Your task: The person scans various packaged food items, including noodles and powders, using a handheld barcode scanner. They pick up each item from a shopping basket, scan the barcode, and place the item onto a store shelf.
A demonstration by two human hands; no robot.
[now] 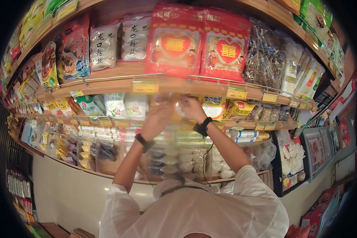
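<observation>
Both my hands reach into the middle shelf, side by side and blurred. My left hand [156, 123], with a black band at its wrist, is raised in front of the shelf edge beside white printed pouches [136, 106]. My right hand [194, 109], also banded at the wrist, has its fingers curled near a white and yellow packet [213, 107]. Blur around the fingers hides whether either hand grips a packet. Just above stand two large red bags [174, 44] with heart prints and gold lettering.
A wire rail and yellow price tags [145, 87] line the wooden shelf edge [107, 88] above my hands. Clear noodle packs [103, 46] and bags of dark dried goods [263, 56] flank the red bags. Lower bins hold bagged goods [87, 154]; a black-sided case [293, 160] stands right.
</observation>
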